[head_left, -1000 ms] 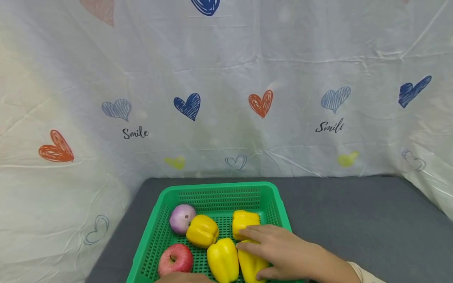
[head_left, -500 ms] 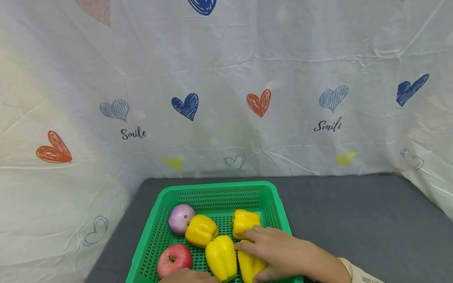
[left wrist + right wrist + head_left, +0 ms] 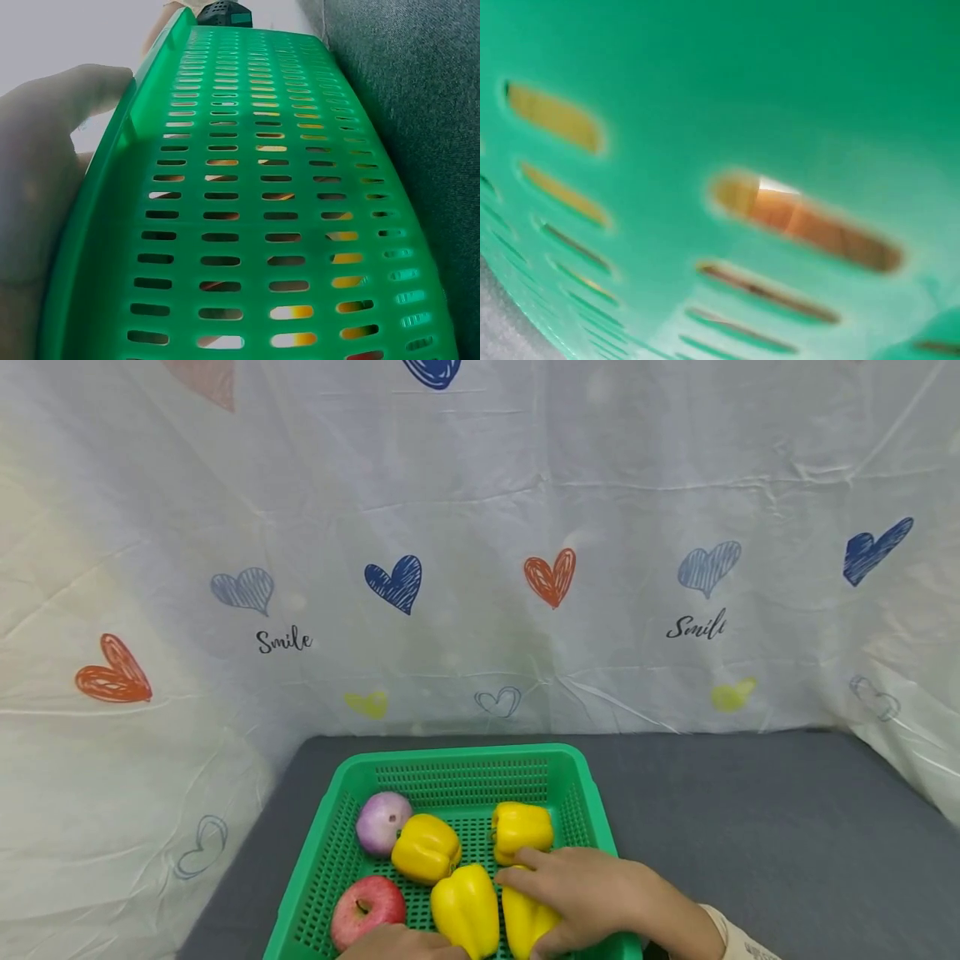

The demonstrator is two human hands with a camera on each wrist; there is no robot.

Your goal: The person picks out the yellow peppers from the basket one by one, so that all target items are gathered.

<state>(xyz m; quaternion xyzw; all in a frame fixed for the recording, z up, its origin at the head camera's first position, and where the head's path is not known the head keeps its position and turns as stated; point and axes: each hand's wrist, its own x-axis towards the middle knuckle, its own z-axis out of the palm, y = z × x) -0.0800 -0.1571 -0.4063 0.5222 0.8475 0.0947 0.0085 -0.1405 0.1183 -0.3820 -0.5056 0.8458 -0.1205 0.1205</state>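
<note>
My right hand (image 3: 581,893) reaches over the right side of a green slotted basket (image 3: 465,755). It grips a yellow bell pepper (image 3: 522,917), fingers over the top and thumb low on the near side. Left of that stands another yellow bell pepper (image 3: 465,910), its lower end against my left hand (image 3: 401,943). Only the back of the left hand shows at the bottom edge, so its grip is hidden. The left wrist view has the left hand (image 3: 37,180) over the basket rim. Through blurred slots in the right wrist view, yellow and skin tones show.
Also inside the basket are a red apple (image 3: 367,910), a purple onion (image 3: 383,823), a yellow bell pepper (image 3: 427,850) beside it and one (image 3: 522,831) at the back right. The basket stands on a dark grey table (image 3: 750,827), with a heart-patterned curtain (image 3: 465,502) behind.
The right hand has drawn slightly nearer and its fingers have moved down over the pepper. The middle pepper has shifted a little to the left, and the left hand reaches slightly farther in.
</note>
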